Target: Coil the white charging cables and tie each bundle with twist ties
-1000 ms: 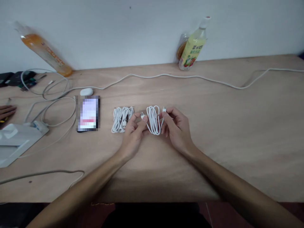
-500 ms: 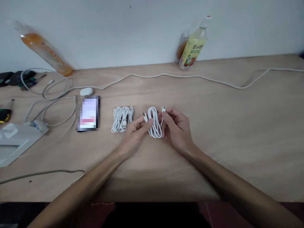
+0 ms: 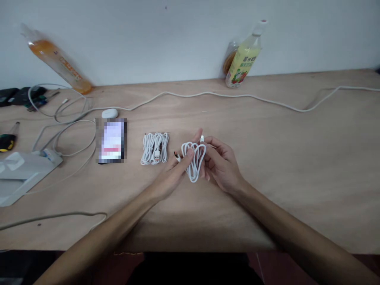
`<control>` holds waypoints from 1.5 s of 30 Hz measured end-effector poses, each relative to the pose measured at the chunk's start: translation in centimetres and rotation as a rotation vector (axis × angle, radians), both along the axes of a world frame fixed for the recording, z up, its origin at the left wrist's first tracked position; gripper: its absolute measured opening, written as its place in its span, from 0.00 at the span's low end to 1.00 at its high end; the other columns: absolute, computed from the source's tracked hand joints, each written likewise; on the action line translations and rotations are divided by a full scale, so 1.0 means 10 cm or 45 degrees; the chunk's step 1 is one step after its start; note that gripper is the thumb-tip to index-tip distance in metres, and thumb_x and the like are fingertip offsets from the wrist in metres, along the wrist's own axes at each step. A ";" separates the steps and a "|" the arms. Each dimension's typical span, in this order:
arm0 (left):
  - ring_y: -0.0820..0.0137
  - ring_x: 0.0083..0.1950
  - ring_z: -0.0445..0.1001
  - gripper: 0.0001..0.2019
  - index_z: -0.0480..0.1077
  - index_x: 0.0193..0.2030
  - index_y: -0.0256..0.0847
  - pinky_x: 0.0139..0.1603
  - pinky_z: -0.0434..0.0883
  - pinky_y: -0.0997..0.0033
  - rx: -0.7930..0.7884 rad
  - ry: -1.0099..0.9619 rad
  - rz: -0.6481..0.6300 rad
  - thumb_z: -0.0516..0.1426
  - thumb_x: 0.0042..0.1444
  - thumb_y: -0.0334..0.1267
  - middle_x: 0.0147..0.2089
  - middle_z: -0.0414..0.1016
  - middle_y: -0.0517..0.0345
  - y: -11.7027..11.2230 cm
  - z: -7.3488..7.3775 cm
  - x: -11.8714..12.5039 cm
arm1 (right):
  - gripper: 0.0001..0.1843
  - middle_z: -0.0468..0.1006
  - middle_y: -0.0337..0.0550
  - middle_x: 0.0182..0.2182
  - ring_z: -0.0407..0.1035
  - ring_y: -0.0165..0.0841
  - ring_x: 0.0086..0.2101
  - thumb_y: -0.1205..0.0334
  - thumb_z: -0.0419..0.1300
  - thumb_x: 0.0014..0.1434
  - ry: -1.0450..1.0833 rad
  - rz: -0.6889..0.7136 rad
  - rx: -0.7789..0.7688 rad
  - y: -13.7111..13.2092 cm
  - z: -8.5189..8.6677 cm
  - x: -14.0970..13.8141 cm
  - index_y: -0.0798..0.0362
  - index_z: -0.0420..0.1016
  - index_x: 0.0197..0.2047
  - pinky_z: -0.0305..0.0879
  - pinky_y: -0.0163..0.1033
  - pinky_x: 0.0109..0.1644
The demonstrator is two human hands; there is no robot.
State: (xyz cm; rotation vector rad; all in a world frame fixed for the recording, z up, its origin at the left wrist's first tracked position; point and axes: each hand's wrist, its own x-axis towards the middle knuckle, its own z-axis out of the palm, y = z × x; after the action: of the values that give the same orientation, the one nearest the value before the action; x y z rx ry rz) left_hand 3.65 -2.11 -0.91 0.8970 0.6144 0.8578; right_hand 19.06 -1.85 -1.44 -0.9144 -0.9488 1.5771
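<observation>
A white USB cable [image 3: 193, 174], wound into loops, is held above the table between both hands. My left hand [image 3: 175, 170] pinches the loops, its thumb across the front, and one plug sticks out beside it. My right hand [image 3: 221, 162] grips the coil's right side with bent fingers; the other plug [image 3: 202, 138] rises by its fingertips. Left of the hands lie several coiled white cables [image 3: 154, 148] in a row, a USB plug showing on top.
A phone [image 3: 113, 140] with a blurred screen lies left, below a white earbud case [image 3: 109, 113]. A white power strip or box [image 3: 26, 170], loose cables and a screwdriver [image 3: 8, 138] are farther left. An orange drink bottle [image 3: 61, 65] and a yellow one [image 3: 245, 59] lean on the wall.
The coil's loops have fanned apart at the top and dropped slightly. My left fingers have reached behind the coil, and the right hand no longer holds its plug up as clearly.
</observation>
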 end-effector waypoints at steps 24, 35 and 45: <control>0.58 0.54 0.83 0.20 0.84 0.58 0.42 0.59 0.80 0.56 -0.263 -0.101 0.104 0.72 0.65 0.50 0.50 0.85 0.49 0.00 0.01 0.02 | 0.25 0.73 0.30 0.21 0.63 0.25 0.18 0.34 0.72 0.63 -0.334 -0.216 0.100 0.00 0.00 0.03 0.48 0.76 0.39 0.58 0.30 0.18; 0.57 0.49 0.84 0.24 0.82 0.55 0.38 0.50 0.84 0.59 -0.280 0.013 0.201 0.73 0.62 0.55 0.43 0.85 0.49 0.06 0.01 -0.04 | 0.21 0.73 0.30 0.19 0.60 0.23 0.16 0.41 0.77 0.57 -0.235 -0.061 0.003 0.06 0.03 0.08 0.50 0.83 0.36 0.57 0.30 0.16; 0.59 0.44 0.85 0.31 0.75 0.70 0.41 0.32 0.82 0.70 -0.220 -0.065 0.011 0.67 0.68 0.58 0.43 0.85 0.49 0.09 0.01 -0.08 | 0.19 0.73 0.31 0.18 0.59 0.23 0.15 0.43 0.76 0.60 -0.280 -0.041 0.057 0.06 0.01 0.10 0.52 0.87 0.36 0.55 0.31 0.17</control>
State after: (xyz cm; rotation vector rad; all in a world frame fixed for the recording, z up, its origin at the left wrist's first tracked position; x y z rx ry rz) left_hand 2.87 -1.22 -0.79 0.7146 0.6378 0.8199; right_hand 20.05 -1.23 -1.36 -1.0820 -1.1129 1.4425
